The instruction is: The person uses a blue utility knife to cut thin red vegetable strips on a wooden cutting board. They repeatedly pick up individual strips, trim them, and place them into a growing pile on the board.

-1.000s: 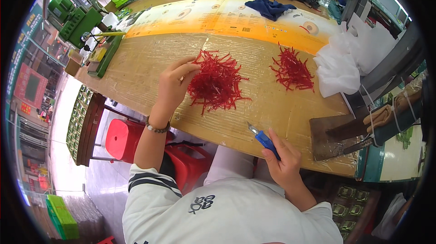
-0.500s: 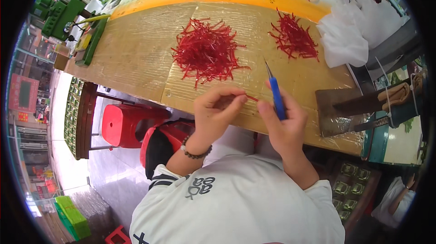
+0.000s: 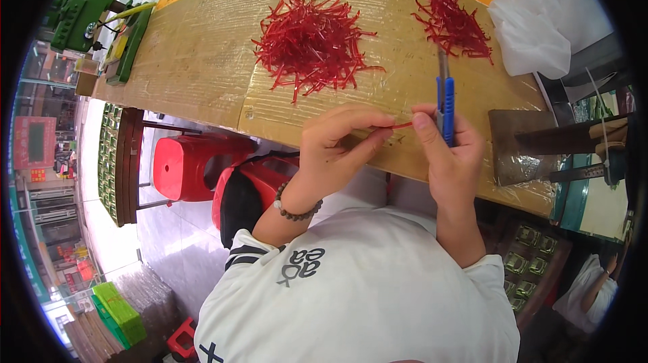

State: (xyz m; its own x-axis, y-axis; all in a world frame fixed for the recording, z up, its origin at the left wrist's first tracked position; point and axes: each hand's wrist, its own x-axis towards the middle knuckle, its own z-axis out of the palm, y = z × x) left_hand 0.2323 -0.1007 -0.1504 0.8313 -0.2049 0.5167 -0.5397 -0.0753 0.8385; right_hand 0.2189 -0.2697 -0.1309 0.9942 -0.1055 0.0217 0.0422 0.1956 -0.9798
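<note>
Brown cardboard [image 3: 202, 45] covers the worktable beneath a large red pile [image 3: 310, 42]. Left of that pile is a green machine [image 3: 73, 25]; right, a smaller heap [image 3: 453, 23] and a white bag [image 3: 530, 32]; lower left, a red stool [image 3: 175, 168] on pale floor [image 3: 165, 245]. On the pile's near side, the left hand [image 3: 337, 143] and right hand [image 3: 457, 153] pinch a thin red strip [image 3: 403, 125], the latter also gripping a blue cutter [image 3: 448, 103].

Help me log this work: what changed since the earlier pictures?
The left hand came back from the large pile toward the body; it and the right hand, which kept the knife, now hold a red strip. The large pile and small pile stayed put.
</note>
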